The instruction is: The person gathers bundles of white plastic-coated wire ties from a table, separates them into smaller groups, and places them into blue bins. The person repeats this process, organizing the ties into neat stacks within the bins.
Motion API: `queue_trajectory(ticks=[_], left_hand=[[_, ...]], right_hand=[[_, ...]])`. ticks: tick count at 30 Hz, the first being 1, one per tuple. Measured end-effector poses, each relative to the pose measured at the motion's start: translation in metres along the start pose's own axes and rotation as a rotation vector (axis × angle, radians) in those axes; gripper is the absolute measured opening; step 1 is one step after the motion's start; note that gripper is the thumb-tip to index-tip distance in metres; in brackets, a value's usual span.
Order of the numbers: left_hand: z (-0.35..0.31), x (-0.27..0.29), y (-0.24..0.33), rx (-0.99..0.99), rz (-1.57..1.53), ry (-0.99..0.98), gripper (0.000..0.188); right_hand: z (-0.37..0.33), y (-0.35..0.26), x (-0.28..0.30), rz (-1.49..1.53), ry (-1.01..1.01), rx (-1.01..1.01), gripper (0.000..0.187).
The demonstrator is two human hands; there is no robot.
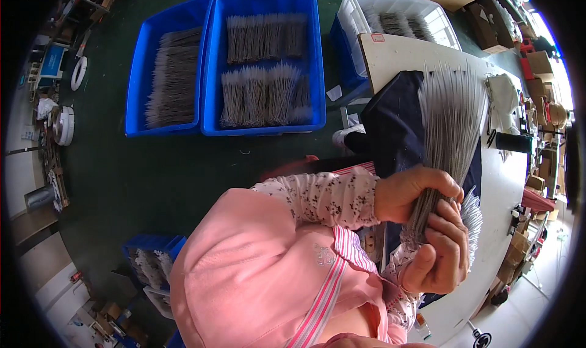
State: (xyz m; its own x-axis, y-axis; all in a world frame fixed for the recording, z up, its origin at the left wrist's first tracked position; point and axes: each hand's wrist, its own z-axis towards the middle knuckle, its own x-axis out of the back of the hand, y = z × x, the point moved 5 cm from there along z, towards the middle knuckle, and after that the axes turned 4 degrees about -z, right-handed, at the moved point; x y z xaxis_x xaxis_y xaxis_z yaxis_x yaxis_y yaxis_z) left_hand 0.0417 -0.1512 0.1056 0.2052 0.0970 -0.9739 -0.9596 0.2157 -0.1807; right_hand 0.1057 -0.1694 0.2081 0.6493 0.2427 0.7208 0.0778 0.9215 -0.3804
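we find the wire bundle [450, 116] held above the dark cloth [390, 119] on the worktable [397, 52], inward of its left edge, with pale tufted ends fanned toward the far edge and bare stems toward the person. the left hand [418, 189] is wrapped round the stems. the right hand [441, 253] lies against their lower part, fingers curled, thumb standing apart; we cannot tell whether it grips.

we judge each piece light, the stems thin, springy and fairly stiff, apt to slide lengthwise past one another under a loose hold. the tufts look soft and easily bent. we recommend taking hold on the bare stems, clear of the tufts, one hand encircling, the other supporting the lower ends.
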Motion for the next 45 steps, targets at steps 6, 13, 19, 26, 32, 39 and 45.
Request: queue_trajectory(ticks=[6,13,19,26,32,39,45], left_hand=[[-0.050,0.021,0.087,-0.277,0.336,0.127,0.028],[-0.165,0.149,0.218,-0.416,0.365,0.558,0.037],[-0.218,0.269,0.292,-0.444,0.651,1.120,0.017],[-0.219,0.366,0.344,-0.266,1.208,1.849,0.052],[-0.183,0.381,0.319,-0.089,1.125,2.210,0.068],[-0.181,0.427,0.311,-0.063,1.162,2.438,0.042],[-0.179,0.454,0.321,-0.077,1.427,2.577,0.047]], right_hand=[[-0.002,0.015,-0.030,0.150,-0.215,-0.060,0.028],[-0.043,0.070,-0.037,0.032,-0.237,-0.278,0.014],[-0.077,0.091,-0.057,0.040,-0.419,-0.447,0.018],[-0.083,0.094,-0.080,0.072,-0.520,-0.514,0.026],[-0.084,0.097,-0.097,0.100,-0.579,-0.573,0.028],[-0.084,0.100,-0.110,0.125,-0.645,-0.567,0.031],[-0.085,0.100,-0.117,0.122,-0.742,-0.681,0.032]])
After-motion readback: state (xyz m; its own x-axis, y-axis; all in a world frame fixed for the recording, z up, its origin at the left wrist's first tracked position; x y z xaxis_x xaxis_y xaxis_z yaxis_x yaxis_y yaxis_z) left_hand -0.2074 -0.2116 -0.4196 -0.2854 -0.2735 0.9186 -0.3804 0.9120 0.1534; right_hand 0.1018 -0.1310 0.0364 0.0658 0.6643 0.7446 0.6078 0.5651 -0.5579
